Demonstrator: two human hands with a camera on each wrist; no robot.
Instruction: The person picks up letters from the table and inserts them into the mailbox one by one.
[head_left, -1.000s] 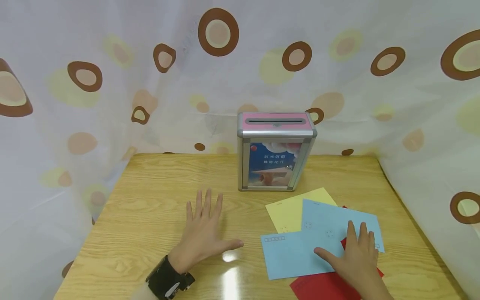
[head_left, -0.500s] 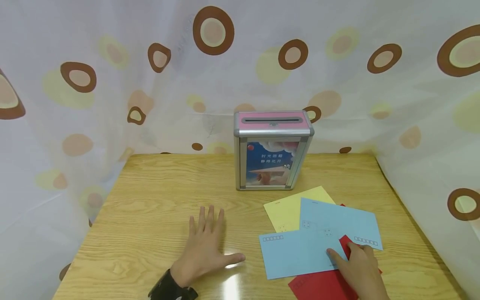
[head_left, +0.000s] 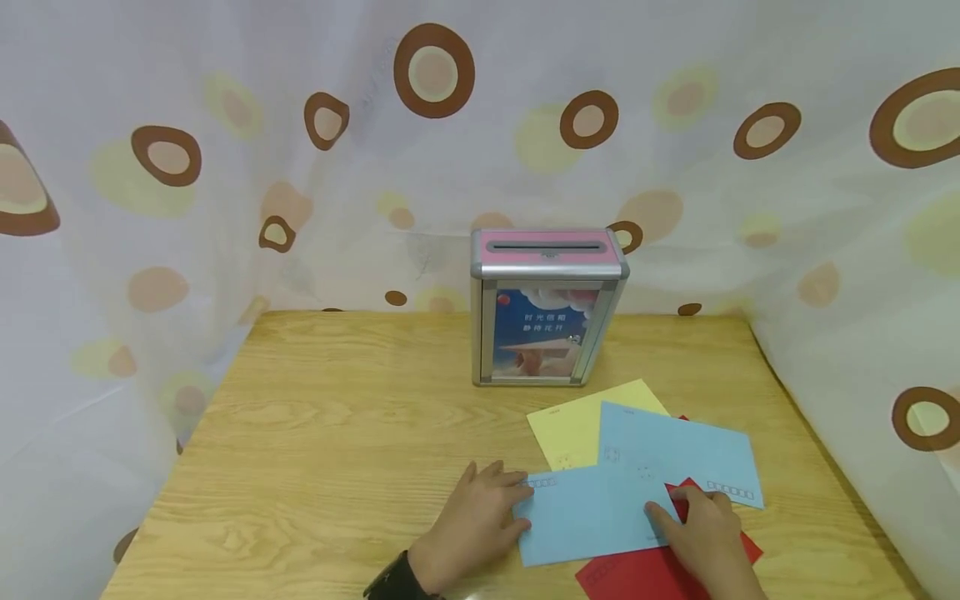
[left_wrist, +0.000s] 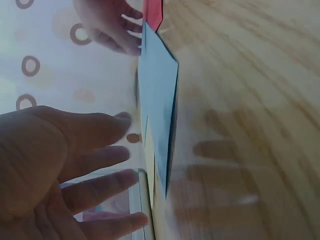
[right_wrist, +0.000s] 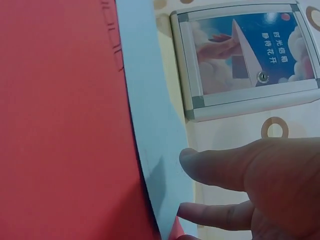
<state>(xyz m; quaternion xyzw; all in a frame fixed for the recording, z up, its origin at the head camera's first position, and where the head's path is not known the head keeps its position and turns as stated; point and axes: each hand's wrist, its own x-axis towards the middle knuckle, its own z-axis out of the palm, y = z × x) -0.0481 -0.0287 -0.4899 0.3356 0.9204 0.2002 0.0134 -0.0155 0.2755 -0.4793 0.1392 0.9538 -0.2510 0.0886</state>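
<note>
The nearer blue envelope (head_left: pixel 592 512) lies over the pile, partly covering another blue envelope (head_left: pixel 697 450), a yellow envelope (head_left: pixel 573 425) and red envelopes (head_left: pixel 637 575). My right hand (head_left: pixel 705 529) pinches its right end, thumb on the blue paper and index finger at the edge. In the right wrist view the thumb (right_wrist: pixel 215 162) and a fingertip meet near the corner of the blue paper. At the opposite short edge is my left hand (head_left: pixel 476 517), its fingers spread and gently bent around that end. The left wrist view shows these fingers (left_wrist: pixel 107 185) loose beside the envelope.
Behind the envelopes stands a silver-framed box (head_left: pixel 551 325) with a pink top, a slot and a small lock on its front. The wooden table (head_left: pixel 337 400) is surrounded at the back and sides by a white curtain (head_left: pixel 450 167) with brown rings.
My left hand has moved right and forward from the bare table to the blue envelope's left edge. The right hand has come down onto its right end, and the envelope has shifted slightly left.
</note>
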